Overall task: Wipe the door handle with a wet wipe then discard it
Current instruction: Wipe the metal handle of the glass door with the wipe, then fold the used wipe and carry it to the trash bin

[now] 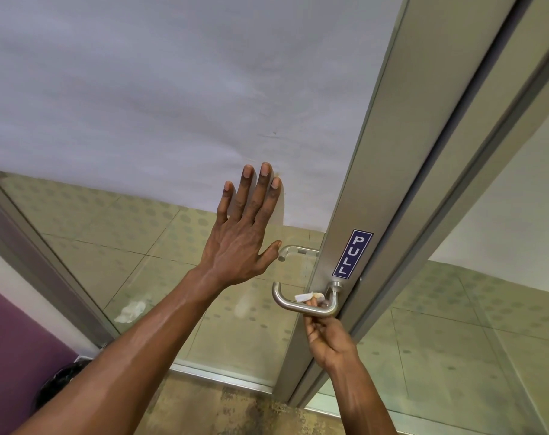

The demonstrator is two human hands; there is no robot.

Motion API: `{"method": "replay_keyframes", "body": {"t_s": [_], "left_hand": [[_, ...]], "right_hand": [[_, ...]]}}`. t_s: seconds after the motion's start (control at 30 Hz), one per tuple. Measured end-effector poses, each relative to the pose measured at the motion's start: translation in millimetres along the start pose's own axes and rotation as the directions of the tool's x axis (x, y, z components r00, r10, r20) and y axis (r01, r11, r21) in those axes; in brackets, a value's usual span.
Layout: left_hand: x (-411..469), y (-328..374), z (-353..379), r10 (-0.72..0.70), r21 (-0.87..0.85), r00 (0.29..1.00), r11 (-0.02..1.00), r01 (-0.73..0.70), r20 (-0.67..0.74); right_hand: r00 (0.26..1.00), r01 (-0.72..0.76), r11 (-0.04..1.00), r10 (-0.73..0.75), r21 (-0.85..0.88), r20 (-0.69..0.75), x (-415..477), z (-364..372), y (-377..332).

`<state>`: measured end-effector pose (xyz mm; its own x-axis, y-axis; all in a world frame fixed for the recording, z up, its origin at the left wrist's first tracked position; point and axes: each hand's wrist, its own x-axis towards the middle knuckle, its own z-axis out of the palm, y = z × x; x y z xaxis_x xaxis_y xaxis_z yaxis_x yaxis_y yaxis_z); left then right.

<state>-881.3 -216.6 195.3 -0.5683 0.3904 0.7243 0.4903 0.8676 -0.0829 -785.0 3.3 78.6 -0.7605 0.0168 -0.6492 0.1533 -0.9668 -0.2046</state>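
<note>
Right hand (325, 332): we see it pinched narrow from below around the door handle (301, 304), fingers pressing a small white wet wipe (307, 297) against the bar. The wipe is bunched, sitting on the top side of the bar near the end that joins the door frame (376, 183).

Left hand (242, 243): wide open, fingers spread and pointing up, palm flat against the glass door panel (141, 246); it holds nothing. Thumb tip lies near a second handle (293, 251) seen through the glass, on the far side.

The door handle is a brushed-metal U-shaped lever. Its long axis runs across the door, from the frame out toward the glass, and the free end curls upward. A blue PULL sticker (353, 254) sits on the frame just above the handle's mount.

Through the glass we note a crumpled white scrap (130, 310) on the tiled floor (455, 309).
</note>
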Motion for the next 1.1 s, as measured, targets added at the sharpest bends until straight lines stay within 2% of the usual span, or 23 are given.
{"method": "replay_keyframes", "body": {"t_s": [0.3,0.5,0.63,0.77,0.83,0.9,1.0,1.1], "left_hand": [[-3,8,-14,-0.01,0.002,0.999,1.0,0.01,0.042],[-29,6,-24,-0.005,-0.004,0.989,1.0,0.006,0.15],[-51,-1,-30,-0.029,-0.011,0.968,0.999,0.033,0.249],[-84,0,-40,-0.092,-0.143,0.941,0.979,0.145,0.326],[-104,7,-47,-0.165,-0.261,0.904,0.923,0.282,0.395],[-122,13,-58,-0.26,-0.336,0.821,0.818,0.467,0.507],[-148,15,-74,-0.329,-0.428,0.701,0.605,0.671,0.632],[-170,14,-90,-0.277,-0.489,0.588,0.352,0.798,0.76]], "right_hand": [[0.993,0.107,0.95,-0.114,-0.295,-0.007,-31,-71,-13],[0.994,0.089,0.869,-0.11,-0.487,-0.016,-64,-95,-7],[0.992,0.122,0.841,-0.106,-0.528,0.062,-77,-98,12],[0.981,0.161,0.839,-0.078,-0.52,0.179,-82,-89,28],[0.971,0.179,0.827,-0.063,-0.532,0.229,-83,-82,39],[0.963,0.194,0.81,-0.049,-0.554,0.266,-83,-74,51],[0.948,0.209,0.774,-0.012,-0.597,0.317,-84,-60,74],[0.942,0.237,0.699,0.006,-0.674,0.337,-84,-46,100]]}}
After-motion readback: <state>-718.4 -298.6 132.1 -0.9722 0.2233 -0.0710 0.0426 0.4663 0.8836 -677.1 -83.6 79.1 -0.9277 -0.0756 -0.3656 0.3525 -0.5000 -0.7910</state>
